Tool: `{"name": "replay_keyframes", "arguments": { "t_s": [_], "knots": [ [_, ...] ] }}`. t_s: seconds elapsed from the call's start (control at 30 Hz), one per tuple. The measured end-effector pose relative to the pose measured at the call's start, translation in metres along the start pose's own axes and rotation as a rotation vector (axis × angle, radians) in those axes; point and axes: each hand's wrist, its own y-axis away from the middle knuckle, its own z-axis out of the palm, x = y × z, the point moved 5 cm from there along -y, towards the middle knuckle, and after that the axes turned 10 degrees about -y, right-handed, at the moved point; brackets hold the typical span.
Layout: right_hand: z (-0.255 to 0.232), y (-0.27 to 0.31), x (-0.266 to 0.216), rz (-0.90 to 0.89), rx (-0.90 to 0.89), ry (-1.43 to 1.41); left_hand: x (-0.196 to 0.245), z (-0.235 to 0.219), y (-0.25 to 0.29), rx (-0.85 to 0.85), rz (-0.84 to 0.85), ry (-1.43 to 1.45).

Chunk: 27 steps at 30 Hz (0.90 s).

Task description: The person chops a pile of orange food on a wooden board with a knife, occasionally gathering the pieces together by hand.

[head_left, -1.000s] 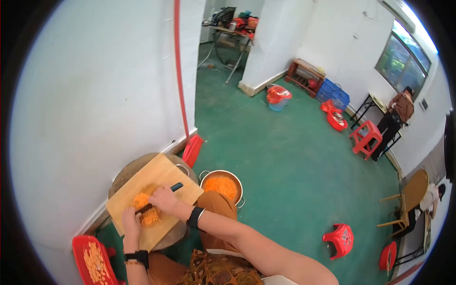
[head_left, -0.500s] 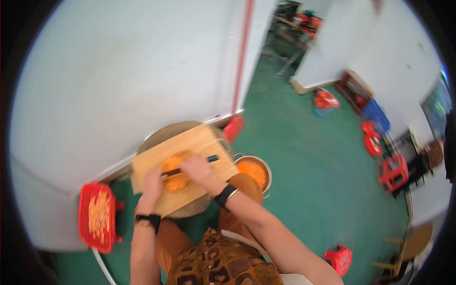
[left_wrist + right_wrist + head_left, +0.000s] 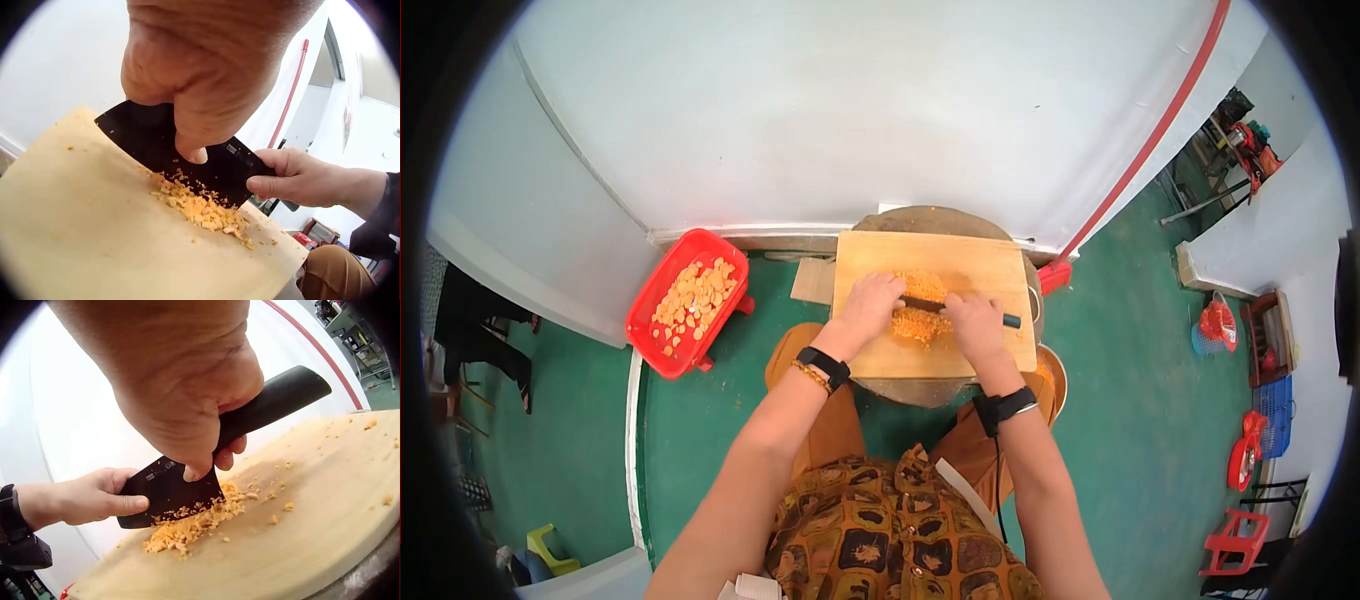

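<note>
A black-bladed cleaver (image 3: 140, 134) stands edge-down in a heap of finely chopped orange bits (image 3: 206, 212) on a wooden cutting board (image 3: 990, 258). My left hand (image 3: 872, 308) pinches the blade toward its front end, with the thumb on the flat side. At the other end my right hand (image 3: 977, 325) grips the cleaver where handle and blade meet, its thumb pressed against the blade. The dark handle (image 3: 281, 397) sticks out past that hand. Small bits cling to the blade, and a few crumbs lie scattered over the board.
Under the board is a round stump-like block (image 3: 930, 217), close to the white wall. A red basin (image 3: 643, 322) with orange slices (image 3: 695, 295) stands at the left. The pot (image 3: 1057, 372) at the right is partly hidden by my knee.
The head view has swung left, bringing the board to the middle and the red basin fully into view. Both hands stay on the cleaver over the chopped heap.
</note>
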Motion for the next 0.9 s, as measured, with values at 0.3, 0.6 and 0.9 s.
{"name": "replay_keyframes", "arguments": {
  "t_s": [0.3,0.6,0.9],
  "knots": [
    [0.002,-0.009,0.005,0.007,-0.015,0.019,-0.004,0.008,-0.009,0.032,0.011,0.022],
    [0.004,-0.016,0.012,0.001,-0.022,0.054,-0.008,0.019,-0.014,0.006,-0.005,0.064],
    [0.006,-0.019,0.016,0.023,-0.063,0.078,-0.009,0.022,-0.02,0.004,0.004,0.014]
  ]
}}
